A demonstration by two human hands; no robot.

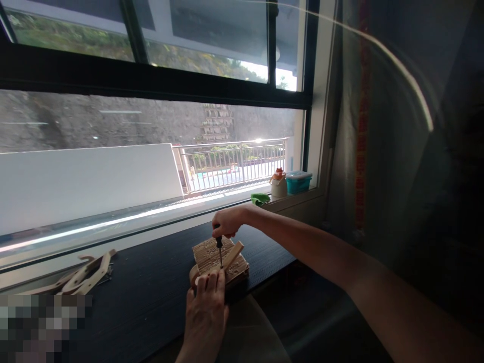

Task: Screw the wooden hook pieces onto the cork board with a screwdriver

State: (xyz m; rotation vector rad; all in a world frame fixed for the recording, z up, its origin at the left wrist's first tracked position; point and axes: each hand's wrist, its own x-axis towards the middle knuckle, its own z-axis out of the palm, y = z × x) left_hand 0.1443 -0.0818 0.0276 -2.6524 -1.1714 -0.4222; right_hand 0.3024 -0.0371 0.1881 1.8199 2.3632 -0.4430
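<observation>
My right hand (228, 222) is wrapped around the dark handle of a screwdriver (220, 248), which stands nearly upright. The tip of its shaft meets a light wooden strip (233, 255) that slants across a ridged, tan block (210, 254), perhaps layered cardboard. Small crumbs lie on the block's top. My left hand (207, 297) presses down at the near edge of the block, its fingers bent over the lower end of the wooden piece. Whatever lies under those fingers is mostly hidden. A rounded wooden part (193, 275) shows beside the left fingers.
Several pale wooden pieces (93, 275) with holes lie at the left of the dark table (151, 287), with small metal bits beside them. On the windowsill stand a teal box (298, 183), a cream bottle (279, 186) and a green cloth (260, 199). A window runs behind the table.
</observation>
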